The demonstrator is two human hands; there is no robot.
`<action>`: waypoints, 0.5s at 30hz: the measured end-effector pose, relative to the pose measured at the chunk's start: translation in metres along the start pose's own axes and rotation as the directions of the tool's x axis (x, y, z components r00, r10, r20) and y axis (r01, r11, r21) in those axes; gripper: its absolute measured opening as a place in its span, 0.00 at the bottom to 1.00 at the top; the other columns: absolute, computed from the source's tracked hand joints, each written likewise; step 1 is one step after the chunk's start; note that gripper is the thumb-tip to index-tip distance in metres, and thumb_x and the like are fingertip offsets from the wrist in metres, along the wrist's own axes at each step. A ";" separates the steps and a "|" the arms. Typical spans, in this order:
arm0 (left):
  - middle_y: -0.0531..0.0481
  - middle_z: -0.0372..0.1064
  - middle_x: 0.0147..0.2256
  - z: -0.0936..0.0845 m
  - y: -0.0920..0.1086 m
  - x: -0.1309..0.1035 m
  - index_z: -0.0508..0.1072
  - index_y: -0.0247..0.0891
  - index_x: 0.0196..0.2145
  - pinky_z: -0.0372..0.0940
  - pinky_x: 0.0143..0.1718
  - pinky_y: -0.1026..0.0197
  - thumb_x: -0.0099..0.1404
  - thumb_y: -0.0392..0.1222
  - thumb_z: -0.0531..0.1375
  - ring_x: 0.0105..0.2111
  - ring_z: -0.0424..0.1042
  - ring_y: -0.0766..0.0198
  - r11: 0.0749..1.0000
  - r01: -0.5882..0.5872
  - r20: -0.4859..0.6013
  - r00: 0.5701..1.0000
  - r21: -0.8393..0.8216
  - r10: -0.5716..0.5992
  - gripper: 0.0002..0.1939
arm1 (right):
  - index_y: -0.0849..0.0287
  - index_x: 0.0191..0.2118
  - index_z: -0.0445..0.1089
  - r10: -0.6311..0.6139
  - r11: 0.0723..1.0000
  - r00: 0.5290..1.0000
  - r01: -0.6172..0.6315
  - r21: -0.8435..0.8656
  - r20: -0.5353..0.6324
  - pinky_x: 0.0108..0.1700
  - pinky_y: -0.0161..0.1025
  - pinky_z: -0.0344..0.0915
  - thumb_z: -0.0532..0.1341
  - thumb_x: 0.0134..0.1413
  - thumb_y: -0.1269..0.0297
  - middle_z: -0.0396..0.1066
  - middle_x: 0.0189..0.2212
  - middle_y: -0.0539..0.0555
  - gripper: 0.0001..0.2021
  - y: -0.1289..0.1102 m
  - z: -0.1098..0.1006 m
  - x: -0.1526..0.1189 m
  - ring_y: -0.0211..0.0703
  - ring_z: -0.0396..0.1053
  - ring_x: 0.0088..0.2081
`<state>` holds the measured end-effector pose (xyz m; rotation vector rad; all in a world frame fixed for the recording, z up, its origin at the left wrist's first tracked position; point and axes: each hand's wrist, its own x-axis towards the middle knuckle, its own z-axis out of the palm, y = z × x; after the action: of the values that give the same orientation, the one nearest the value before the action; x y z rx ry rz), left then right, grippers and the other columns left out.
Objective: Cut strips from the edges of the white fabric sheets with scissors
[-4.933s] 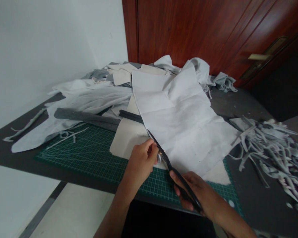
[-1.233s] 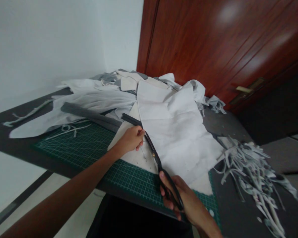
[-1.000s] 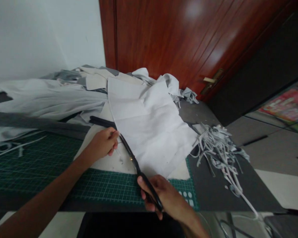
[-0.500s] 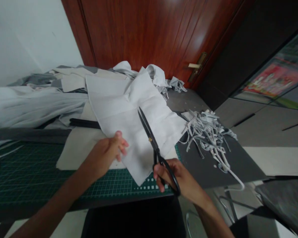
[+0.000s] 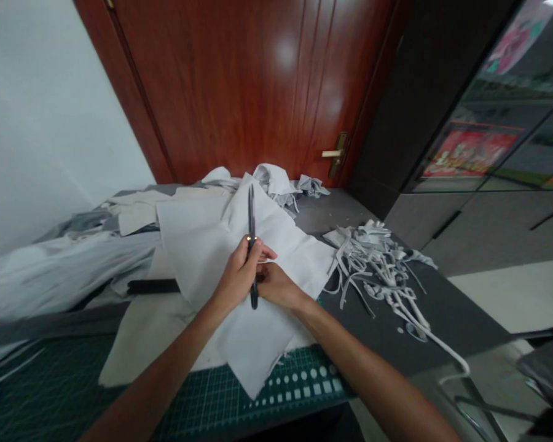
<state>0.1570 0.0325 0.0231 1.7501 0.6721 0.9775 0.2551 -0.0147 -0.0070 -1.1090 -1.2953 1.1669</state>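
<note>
Gripping black scissors (image 5: 252, 212) is the left hand (image 5: 236, 273); the red print (image 5: 470, 152) looks illegible.

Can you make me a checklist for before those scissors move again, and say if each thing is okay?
1. Left hand holding the scissors: ok, it grips them near the pivot.
2. Right hand gripping the handles: cannot tell, its fingers are partly hidden.
3. Points facing away from the body: ok, they point toward the door.
4. Blades shut: cannot tell, they show almost edge-on.
5. White cloth lying smooth: not ok, it has folds, mostly toward its far end.
6. Pile of strips apart from the scissors: ok, it lies off to the right.
</note>
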 end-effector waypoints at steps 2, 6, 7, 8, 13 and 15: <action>0.46 0.78 0.36 -0.004 0.000 0.010 0.67 0.39 0.38 0.70 0.48 0.58 0.75 0.56 0.49 0.39 0.78 0.61 0.996 -0.045 0.004 0.999 0.083 0.045 0.19 | 0.60 0.24 0.72 -0.022 0.996 0.999 0.020 0.083 0.024 0.42 0.40 0.68 0.70 0.42 0.55 0.72 0.22 0.48 0.13 0.003 -0.003 0.009 0.40 0.69 0.29; 0.47 0.78 0.38 -0.005 0.012 0.025 0.69 0.40 0.38 0.65 0.54 0.56 0.76 0.54 0.47 0.43 0.76 0.60 0.955 -0.149 0.044 0.989 0.255 0.142 0.19 | 0.61 0.29 0.75 -0.078 0.974 0.995 0.063 0.219 0.061 0.47 0.44 0.69 0.68 0.44 0.40 0.76 0.26 0.53 0.24 0.005 -0.012 0.018 0.45 0.74 0.36; 0.47 0.78 0.40 -0.003 0.016 0.027 0.70 0.40 0.38 0.63 0.56 0.56 0.76 0.53 0.47 0.45 0.75 0.59 0.943 -0.168 0.055 0.986 0.286 0.159 0.19 | 0.61 0.30 0.75 -0.090 0.969 0.995 0.076 0.237 0.048 0.49 0.44 0.69 0.68 0.45 0.38 0.76 0.26 0.53 0.25 0.004 -0.015 0.019 0.46 0.75 0.37; 0.47 0.78 0.41 -0.001 0.020 0.029 0.71 0.40 0.39 0.62 0.57 0.56 0.76 0.52 0.46 0.46 0.74 0.59 0.935 -0.181 0.064 0.983 0.306 0.169 0.19 | 0.60 0.31 0.76 -0.102 0.964 0.994 0.092 0.248 0.025 0.49 0.45 0.68 0.67 0.45 0.38 0.77 0.27 0.53 0.26 0.003 -0.017 0.020 0.46 0.75 0.38; 0.45 0.78 0.48 0.013 0.034 0.040 0.69 0.41 0.41 0.59 0.59 0.54 0.76 0.52 0.48 0.49 0.73 0.58 0.943 -0.195 0.121 0.978 0.269 0.168 0.16 | 0.58 0.32 0.75 -0.154 0.955 0.983 0.173 0.239 -0.096 0.45 0.42 0.69 0.67 0.44 0.35 0.75 0.25 0.51 0.27 0.000 -0.023 0.026 0.45 0.74 0.35; 0.44 0.77 0.51 0.018 0.035 0.046 0.69 0.41 0.42 0.60 0.60 0.53 0.75 0.54 0.49 0.51 0.73 0.56 0.955 -0.179 0.176 0.975 0.236 0.139 0.16 | 0.58 0.30 0.73 -0.169 0.957 0.978 0.192 0.219 -0.123 0.39 0.39 0.68 0.67 0.41 0.33 0.72 0.23 0.49 0.28 0.001 -0.026 0.027 0.43 0.71 0.31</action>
<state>0.1969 0.0475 0.0666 2.1080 0.5779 0.8793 0.2800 0.0138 -0.0049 -0.8514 -1.1246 1.0774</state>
